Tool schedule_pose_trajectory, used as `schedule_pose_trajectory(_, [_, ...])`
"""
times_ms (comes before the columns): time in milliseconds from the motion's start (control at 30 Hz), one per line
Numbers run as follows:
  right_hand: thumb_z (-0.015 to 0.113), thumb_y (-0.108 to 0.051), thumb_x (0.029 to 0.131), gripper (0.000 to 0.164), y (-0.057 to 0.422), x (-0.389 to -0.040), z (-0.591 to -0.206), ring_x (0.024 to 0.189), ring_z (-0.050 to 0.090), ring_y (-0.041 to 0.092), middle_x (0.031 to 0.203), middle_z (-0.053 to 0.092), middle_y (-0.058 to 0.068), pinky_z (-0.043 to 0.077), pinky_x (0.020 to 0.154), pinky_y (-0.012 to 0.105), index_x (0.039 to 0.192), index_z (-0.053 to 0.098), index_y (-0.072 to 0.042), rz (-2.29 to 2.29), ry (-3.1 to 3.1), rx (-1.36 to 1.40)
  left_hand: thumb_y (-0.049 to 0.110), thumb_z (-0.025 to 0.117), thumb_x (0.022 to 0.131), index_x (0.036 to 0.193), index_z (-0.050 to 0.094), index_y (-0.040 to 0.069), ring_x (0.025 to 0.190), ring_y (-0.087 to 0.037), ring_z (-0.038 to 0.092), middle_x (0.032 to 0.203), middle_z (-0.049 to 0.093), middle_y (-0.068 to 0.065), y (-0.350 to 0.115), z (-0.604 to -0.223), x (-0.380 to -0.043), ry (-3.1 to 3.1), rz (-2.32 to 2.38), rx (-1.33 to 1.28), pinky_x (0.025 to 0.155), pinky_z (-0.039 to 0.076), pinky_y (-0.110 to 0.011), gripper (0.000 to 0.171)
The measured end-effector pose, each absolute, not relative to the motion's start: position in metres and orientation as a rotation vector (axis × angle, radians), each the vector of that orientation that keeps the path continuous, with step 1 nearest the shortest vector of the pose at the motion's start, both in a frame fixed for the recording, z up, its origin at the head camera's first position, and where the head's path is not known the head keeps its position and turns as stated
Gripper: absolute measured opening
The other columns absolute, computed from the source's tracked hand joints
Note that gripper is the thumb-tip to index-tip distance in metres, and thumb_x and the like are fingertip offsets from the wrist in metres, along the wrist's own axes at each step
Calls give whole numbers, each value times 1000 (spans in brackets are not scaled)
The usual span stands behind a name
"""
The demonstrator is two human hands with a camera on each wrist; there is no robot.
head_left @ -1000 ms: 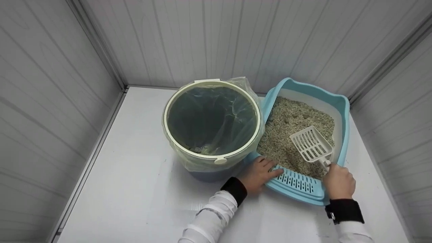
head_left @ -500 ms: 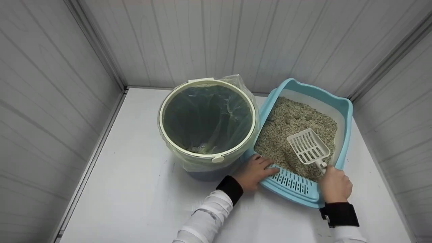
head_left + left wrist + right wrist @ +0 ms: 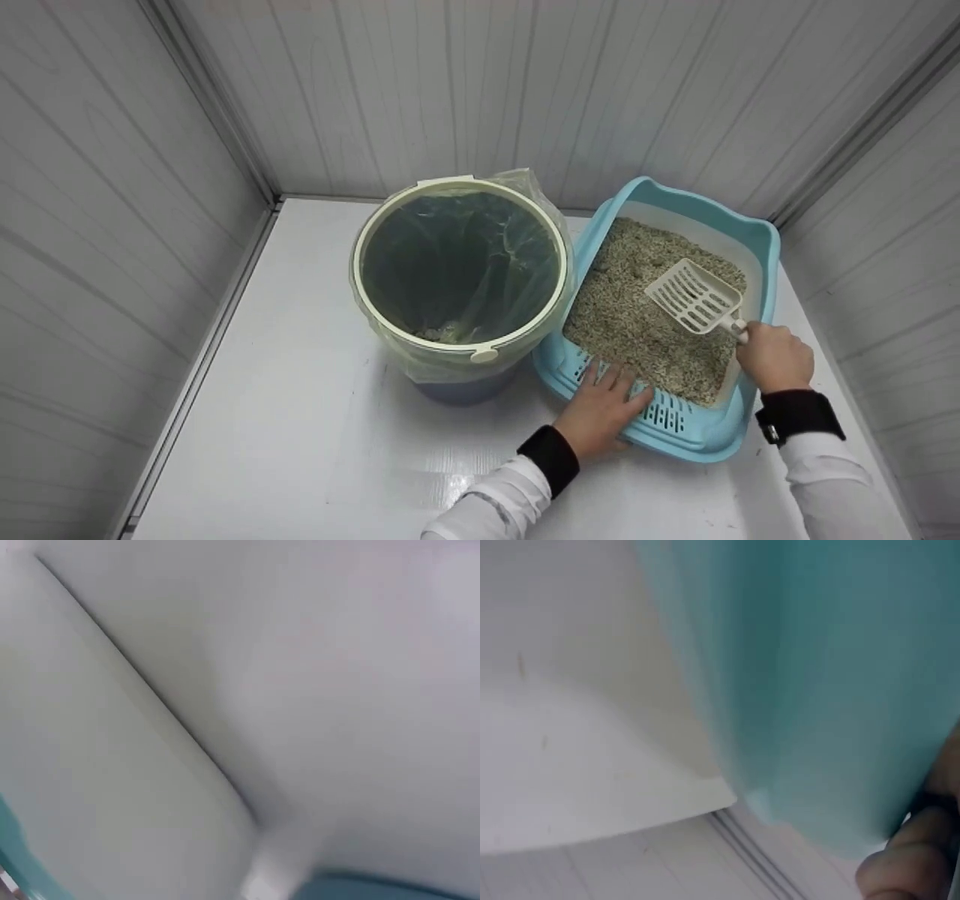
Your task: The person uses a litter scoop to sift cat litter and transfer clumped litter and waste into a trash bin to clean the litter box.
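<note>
A light-blue litter box (image 3: 768, 300) holds tan granular litter (image 3: 637, 300), at right in the head view. My right hand (image 3: 776, 358) grips the handle of a white slotted litter scoop (image 3: 696, 297) at the box's right rim. The scoop's head is over the litter, with its slots bare. In the right wrist view, curled fingers (image 3: 907, 862) show beside the box's blue outer wall. My left hand (image 3: 604, 412) rests on the box's slotted front ledge, fingers stretched over the slots toward the litter. The left wrist view shows a blurred white surface and bits of blue.
Left of the litter box, close against it, stands a round bin (image 3: 457, 390) lined with a translucent yellowish bag (image 3: 427, 367) under a pale ring. A few small clumps lie at its bottom. Both stand on a white tabletop (image 3: 300, 390) between grey panel walls (image 3: 495, 90).
My left hand has slid right along the front ledge, its fingers now spread over the slots. My right hand has moved up and right with the scoop. The bin sits slightly further left in view.
</note>
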State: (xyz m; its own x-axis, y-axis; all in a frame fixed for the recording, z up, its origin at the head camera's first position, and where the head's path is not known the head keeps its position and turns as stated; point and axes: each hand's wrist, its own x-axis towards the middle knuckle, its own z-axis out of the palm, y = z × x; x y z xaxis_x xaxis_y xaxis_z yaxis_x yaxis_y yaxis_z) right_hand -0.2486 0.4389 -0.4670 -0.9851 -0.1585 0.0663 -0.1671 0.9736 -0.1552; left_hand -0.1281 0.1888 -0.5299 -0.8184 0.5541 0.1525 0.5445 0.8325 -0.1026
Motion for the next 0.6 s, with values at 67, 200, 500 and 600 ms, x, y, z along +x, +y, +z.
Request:
schedule_pose_trajectory(67, [52, -11, 78, 13, 443, -263, -465, 39, 43, 27, 53, 50, 20, 27, 31, 37, 75, 58, 1, 214, -3028, 292, 70, 60, 59, 139, 22, 27, 128, -30, 28, 136, 35, -7, 200, -530, -126, -2830, 98, -869, 104, 17, -55, 98])
schedule_pose_trajectory(200, [52, -9, 76, 12, 448, -283, -465, 38, 42, 28, 52, 50, 19, 25, 31, 39, 70, 55, 1, 169, -2970, 313, 75, 52, 62, 140, 18, 30, 127, -31, 31, 135, 37, -6, 218, -532, -125, -2815, 161, -903, 102, 20, -55, 96])
schedule_pose_trajectory(500, [52, -3, 75, 10, 443, -292, -471, 37, 42, 34, 53, 52, 25, 24, 32, 42, 68, 58, 1, 168, -2847, 180, 79, 36, 68, 138, 27, 31, 119, -29, 42, 126, 48, -4, 225, -547, -129, -2628, 204, -879, 99, 27, -53, 85])
schedule_pose_trajectory(600, [51, -4, 78, 16, 441, -292, -474, 38, 42, 37, 53, 51, 26, 25, 33, 44, 63, 55, 0, 175, -2800, 166, 77, 35, 71, 136, 31, 30, 116, -28, 46, 124, 50, -4, 223, -549, -130, -2582, 195, -892, 98, 30, -52, 81])
